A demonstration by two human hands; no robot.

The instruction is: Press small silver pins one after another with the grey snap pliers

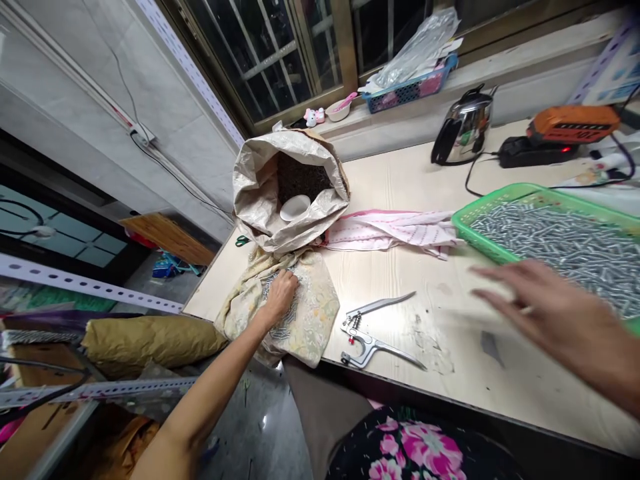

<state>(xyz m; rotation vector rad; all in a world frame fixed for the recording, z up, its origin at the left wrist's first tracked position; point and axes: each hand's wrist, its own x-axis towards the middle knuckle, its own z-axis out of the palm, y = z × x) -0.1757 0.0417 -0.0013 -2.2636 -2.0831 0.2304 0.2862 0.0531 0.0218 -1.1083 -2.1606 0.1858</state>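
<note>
At eight o'clock in the view a rolled tan bundle [155, 340] lies on a rack beside the table [383, 277]. On the table's near left part, at seven o'clock, a patterned cloth [320, 303] carries a small spread of silvery metal pieces [286, 328], and the left hand [281, 291] is down on it, fingers bunched together among the pieces; whether they grip any cannot be told. At twelve o'clock from that hand an open sack [250, 183] stands with a dark mass inside and a white bowl [295, 208] at its mouth. A striped cloth [390, 230] stretches from the sack toward three o'clock, and hand pliers [370, 343] lie untouched at four o'clock from the left hand, handles spread. Further right, a kettle [470, 127] stands at eleven o'clock from the blurred right hand [530, 300], which hovers with fingers apart and seemingly nothing between them. At one to two o'clock from it, a green basket [483, 247] holds a broad heap of similar silvery pieces [565, 243]. By the look of it, far more lies gathered in the basket than loose on the patterned cloth, where that small lot is left; anything finer about progress cannot be judged.
</note>
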